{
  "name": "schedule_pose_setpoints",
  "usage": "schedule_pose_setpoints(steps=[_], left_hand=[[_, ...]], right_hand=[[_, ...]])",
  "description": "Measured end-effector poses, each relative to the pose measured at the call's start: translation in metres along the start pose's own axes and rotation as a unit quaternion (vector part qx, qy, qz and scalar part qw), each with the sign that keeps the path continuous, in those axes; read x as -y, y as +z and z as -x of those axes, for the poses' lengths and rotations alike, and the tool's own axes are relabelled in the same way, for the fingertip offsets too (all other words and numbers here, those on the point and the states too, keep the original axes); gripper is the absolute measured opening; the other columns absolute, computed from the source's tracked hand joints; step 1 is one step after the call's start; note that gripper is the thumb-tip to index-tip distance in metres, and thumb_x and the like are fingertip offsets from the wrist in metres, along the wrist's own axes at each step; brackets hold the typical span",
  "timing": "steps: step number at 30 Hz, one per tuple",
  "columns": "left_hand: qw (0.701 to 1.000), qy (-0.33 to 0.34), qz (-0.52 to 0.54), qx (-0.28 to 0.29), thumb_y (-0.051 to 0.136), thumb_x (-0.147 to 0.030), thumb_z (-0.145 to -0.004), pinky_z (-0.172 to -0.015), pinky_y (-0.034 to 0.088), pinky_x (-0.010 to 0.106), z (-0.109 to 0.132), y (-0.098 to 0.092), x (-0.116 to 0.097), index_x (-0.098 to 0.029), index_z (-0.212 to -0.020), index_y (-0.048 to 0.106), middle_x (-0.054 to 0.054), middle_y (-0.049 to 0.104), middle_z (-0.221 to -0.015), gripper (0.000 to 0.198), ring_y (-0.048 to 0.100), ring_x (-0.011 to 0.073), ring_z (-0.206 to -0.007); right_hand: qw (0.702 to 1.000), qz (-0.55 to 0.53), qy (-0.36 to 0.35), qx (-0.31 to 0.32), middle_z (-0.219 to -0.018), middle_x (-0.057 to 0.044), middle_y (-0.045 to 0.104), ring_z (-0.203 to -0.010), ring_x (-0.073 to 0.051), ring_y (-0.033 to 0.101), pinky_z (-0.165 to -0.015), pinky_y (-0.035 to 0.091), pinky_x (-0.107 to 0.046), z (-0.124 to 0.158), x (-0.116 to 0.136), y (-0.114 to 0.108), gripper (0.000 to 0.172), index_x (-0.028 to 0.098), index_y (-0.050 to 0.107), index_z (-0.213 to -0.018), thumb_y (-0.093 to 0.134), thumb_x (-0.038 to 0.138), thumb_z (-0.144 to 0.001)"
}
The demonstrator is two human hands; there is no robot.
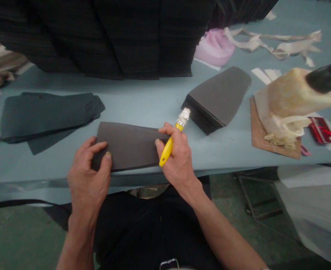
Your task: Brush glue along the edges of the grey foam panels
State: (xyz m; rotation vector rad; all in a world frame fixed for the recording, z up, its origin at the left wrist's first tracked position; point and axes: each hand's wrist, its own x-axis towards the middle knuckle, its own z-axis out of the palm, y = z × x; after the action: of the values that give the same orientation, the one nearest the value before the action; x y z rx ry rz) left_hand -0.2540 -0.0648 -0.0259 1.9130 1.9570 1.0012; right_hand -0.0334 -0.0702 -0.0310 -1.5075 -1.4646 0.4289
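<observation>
A spread left hand presses a dark foam sheet flat on a pale blue table. At the sheet's far end, the right hand grips a yellow-handled brush, its white-crusted tip angled away.

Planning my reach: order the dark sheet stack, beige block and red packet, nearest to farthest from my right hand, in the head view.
Right hand:
1. Dark sheet stack, ahead right.
2. Beige block, farther right, on a board.
3. Red packet, far right.

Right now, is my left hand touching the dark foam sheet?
Touching: the head view shows the left hand with its fingers resting on the left end of the dark foam sheet.
</observation>
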Motion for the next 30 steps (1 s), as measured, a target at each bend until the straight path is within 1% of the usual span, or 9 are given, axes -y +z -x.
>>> schedule_pose_setpoints(steps=[2,5,11,15,20,24,27,30], left_hand=[[1.0,0.001,0.007,-0.002,0.064,-0.041,-0.095,-0.123,0.05,0.051,0.0,0.001,0.0,-0.022,-0.12,0.076,0.013,0.069,-0.149,0.033,0.066,0.0293,-0.139],[1.0,-0.002,0.015,-0.004,0.064,-0.041,-0.095,-0.123,0.05,0.051,0.0,0.003,-0.001,-0.021,-0.12,0.076,0.014,0.069,-0.149,0.034,0.066,0.0292,-0.139],[1.0,0.001,0.021,-0.006,0.062,-0.038,-0.096,-0.124,0.049,0.048,0.001,0.006,-0.002,-0.016,-0.122,0.076,0.017,0.068,-0.149,0.036,0.065,0.0291,-0.14],[1.0,0.004,0.027,-0.012,0.062,-0.037,-0.096,-0.124,0.048,0.048,0.002,0.006,-0.002,-0.013,-0.123,0.076,0.02,0.068,-0.148,0.039,0.065,0.03,-0.14],[0.999,0.005,0.039,-0.012,0.063,-0.036,-0.097,-0.124,0.048,0.046,0.001,0.003,-0.003,-0.013,-0.124,0.076,0.02,0.068,-0.148,0.038,0.065,0.0283,-0.14],[0.999,0.008,0.036,-0.016,0.063,-0.036,-0.096,-0.123,0.049,0.047,0.0,0.001,0.002,-0.012,-0.124,0.076,0.02,0.069,-0.147,0.039,0.066,0.0293,-0.138],[0.999,0.008,0.032,-0.027,0.063,-0.038,-0.094,-0.123,0.049,0.05,-0.003,-0.001,0.007,-0.013,-0.123,0.077,0.019,0.07,-0.147,0.041,0.067,0.0304,-0.138],[0.999,-0.003,0.023,-0.03,0.063,-0.042,-0.093,-0.123,0.049,0.054,-0.006,-0.006,0.013,-0.012,-0.124,0.077,0.02,0.07,-0.146,0.046,0.067,0.034,-0.137]], right_hand=[[1.0,-0.001,0.005,-0.011,-0.138,-0.013,0.072,-0.132,-0.029,0.066,-0.114,0.053,-0.052,-0.002,-0.002,0.0,0.025,0.023,0.063,-0.123,0.059,0.027,-0.099],[1.0,0.001,0.006,-0.011,-0.135,-0.012,0.073,-0.128,-0.028,0.067,-0.112,0.053,-0.051,-0.004,-0.005,0.0,0.026,0.024,0.064,-0.123,0.059,0.027,-0.098],[0.999,0.026,-0.015,-0.015,-0.129,-0.011,0.075,-0.125,-0.026,0.068,-0.111,0.053,-0.049,-0.006,-0.011,0.001,0.026,0.022,0.063,-0.124,0.058,0.027,-0.099],[0.999,0.038,-0.027,-0.014,-0.134,-0.013,0.074,-0.125,-0.028,0.068,-0.113,0.052,-0.052,-0.003,-0.014,0.004,0.023,0.022,0.064,-0.122,0.057,0.024,-0.1],[0.998,0.048,-0.049,-0.014,-0.138,-0.014,0.073,-0.125,-0.029,0.067,-0.111,0.052,-0.054,0.001,-0.014,0.008,0.022,0.021,0.065,-0.12,0.054,0.02,-0.102],[0.995,0.07,-0.071,-0.022,-0.137,-0.013,0.074,-0.124,-0.028,0.068,-0.108,0.054,-0.05,0.002,-0.014,0.014,0.021,0.021,0.065,-0.12,0.055,0.017,-0.102],[0.995,0.057,-0.081,-0.027,-0.136,-0.013,0.074,-0.126,-0.028,0.067,-0.108,0.054,-0.05,0.002,-0.012,0.021,0.021,0.021,0.065,-0.119,0.056,0.014,-0.102],[0.996,0.042,-0.076,-0.014,-0.135,-0.013,0.074,-0.131,-0.029,0.064,-0.111,0.053,-0.051,0.0,-0.005,0.031,0.024,0.022,0.065,-0.119,0.054,0.011,-0.102]])
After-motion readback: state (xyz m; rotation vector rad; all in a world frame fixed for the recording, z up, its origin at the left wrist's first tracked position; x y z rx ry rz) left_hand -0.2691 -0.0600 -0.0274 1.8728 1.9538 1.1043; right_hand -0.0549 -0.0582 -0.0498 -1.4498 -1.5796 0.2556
